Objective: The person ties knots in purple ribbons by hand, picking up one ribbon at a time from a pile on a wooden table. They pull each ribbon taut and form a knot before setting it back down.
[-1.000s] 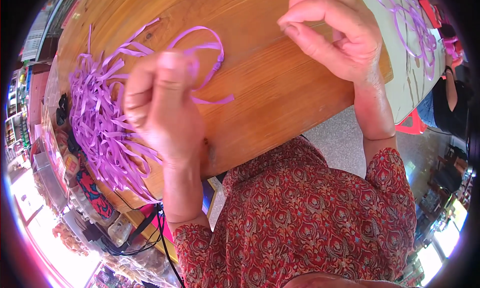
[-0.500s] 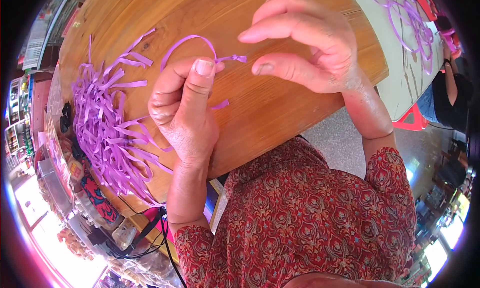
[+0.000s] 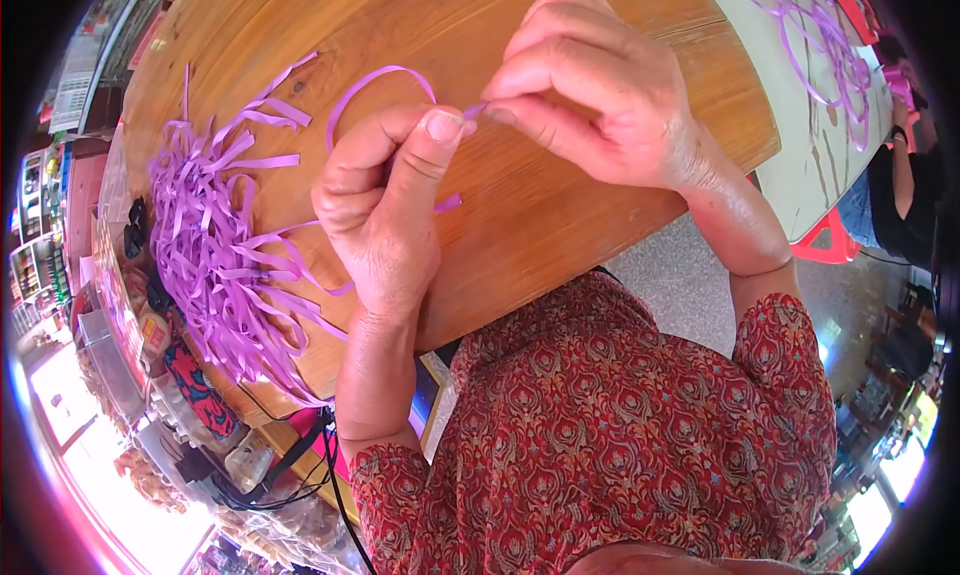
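A narrow purple strip (image 3: 383,72), ribbon-like, arches up from behind my left hand (image 3: 385,190) and comes round to its thumb tip. My left hand is closed, pinching the strip between thumb and bent index finger. Thumb and forefinger of my right hand (image 3: 605,105) are closed on the short free end, just right of the left thumb. Little of that end shows between the two pinches. Another purple tip (image 3: 449,203) sticks out to the right of my left palm. Left of my hands lies a loose heap of purple strips (image 3: 225,245) on the wooden table (image 3: 560,230).
At the right, a pale table (image 3: 790,155) bears more loops of purple strip (image 3: 825,65). A person (image 3: 900,190) in dark clothing sits beside it, near a red stool (image 3: 828,241). Black cables (image 3: 330,465) and bagged goods crowd the wooden table's left edge.
My right hand has come in and its spread thumb and forefinger have closed on the strip's free end. My left hand has shifted slightly right, still pinching the strip.
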Motion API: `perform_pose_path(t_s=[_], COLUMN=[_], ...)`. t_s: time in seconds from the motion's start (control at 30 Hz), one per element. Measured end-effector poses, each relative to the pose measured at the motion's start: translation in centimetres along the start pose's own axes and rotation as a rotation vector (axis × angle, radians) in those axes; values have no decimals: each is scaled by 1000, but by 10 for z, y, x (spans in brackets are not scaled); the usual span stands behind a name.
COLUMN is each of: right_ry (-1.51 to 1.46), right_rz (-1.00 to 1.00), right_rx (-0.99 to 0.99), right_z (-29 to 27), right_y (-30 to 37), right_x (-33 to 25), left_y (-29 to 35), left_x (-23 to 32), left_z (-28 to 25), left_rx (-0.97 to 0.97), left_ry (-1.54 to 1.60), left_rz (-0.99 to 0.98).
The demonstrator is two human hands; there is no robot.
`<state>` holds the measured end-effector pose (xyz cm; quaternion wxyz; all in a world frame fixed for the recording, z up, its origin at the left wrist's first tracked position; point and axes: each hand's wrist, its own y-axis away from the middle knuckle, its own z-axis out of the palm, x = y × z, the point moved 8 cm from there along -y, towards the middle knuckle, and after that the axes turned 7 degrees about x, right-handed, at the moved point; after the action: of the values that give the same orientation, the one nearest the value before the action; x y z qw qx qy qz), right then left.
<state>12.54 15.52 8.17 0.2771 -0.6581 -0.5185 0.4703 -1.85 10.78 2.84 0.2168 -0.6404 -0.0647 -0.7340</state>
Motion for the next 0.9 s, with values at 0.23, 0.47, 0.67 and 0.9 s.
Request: perform_pose_path(t_s=[0.23, 0.47, 0.67, 0.9], right_ry=[-355, -367, -528, -529], right_rz=[445, 178, 244, 925], right_rx=[-87, -261, -464, -338], right_z=[15, 60, 55, -4], right_y=[9, 14, 17, 45], right_x=[24, -12, -4, 45], left_y=[-5, -4, -24, -28], left_x=[-1, 63, 105, 102], left_z=[5, 35, -19, -90], left_rx=[-66, -372, -218, 27], left_ry=[355, 802, 904, 754], left_rz=[-111, -84, 55, 171])
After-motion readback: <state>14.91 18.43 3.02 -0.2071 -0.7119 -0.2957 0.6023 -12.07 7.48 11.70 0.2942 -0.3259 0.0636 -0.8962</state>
